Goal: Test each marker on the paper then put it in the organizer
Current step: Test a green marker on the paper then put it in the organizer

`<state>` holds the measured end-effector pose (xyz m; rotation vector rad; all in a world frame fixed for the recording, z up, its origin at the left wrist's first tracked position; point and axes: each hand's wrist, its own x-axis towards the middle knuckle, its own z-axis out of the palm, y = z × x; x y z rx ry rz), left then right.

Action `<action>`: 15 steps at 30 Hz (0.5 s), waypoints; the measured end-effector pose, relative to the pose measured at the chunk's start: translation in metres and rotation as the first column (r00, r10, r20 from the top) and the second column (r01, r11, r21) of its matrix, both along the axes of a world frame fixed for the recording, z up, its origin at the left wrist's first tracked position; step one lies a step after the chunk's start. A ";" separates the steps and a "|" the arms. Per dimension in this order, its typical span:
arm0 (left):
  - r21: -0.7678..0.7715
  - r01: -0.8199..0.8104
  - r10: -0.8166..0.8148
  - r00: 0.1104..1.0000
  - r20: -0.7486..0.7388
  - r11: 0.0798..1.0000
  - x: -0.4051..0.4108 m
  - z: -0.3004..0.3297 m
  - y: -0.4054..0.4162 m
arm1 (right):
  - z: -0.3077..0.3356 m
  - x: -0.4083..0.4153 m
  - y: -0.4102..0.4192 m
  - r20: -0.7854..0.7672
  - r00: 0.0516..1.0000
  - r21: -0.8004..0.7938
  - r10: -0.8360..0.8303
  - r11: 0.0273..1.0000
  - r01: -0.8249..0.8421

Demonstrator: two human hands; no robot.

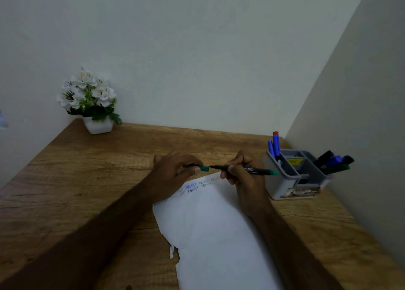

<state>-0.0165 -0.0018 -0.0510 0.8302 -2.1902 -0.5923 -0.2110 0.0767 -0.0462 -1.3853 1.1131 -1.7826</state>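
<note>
Marker [245, 170] held by the right hand [243, 175] above the paper's [219, 235] far edge faces the cap [204, 168] pinched in the left hand [173, 171], so line both up straight before pushing them together.

Left hand [173, 171] pinches green cap [203, 168] — right hand [243, 173] grips marker [252, 170] (uncapped).

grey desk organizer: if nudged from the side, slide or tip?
The grey plastic desk organizer looks low and wide, so it would probably slide on the smooth wooden desk. Its leaning markers overhang one side, perhaps biasing any tip that way.
</note>
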 end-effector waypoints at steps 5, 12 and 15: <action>0.026 0.010 -0.010 1.000 -0.013 1.000 0.001 0.002 0.000 | -0.001 0.002 0.002 -0.014 1.000 0.039 0.021 0.999 -0.020; 0.029 0.122 -0.121 0.991 -0.055 0.992 0.000 0.004 0.004 | 0.003 0.009 0.005 -0.138 0.988 0.061 0.067 0.996 -0.059; 0.055 0.163 -0.158 0.984 -0.084 0.985 -0.001 0.006 0.005 | 0.004 0.010 0.005 -0.155 0.987 0.095 0.052 0.995 -0.037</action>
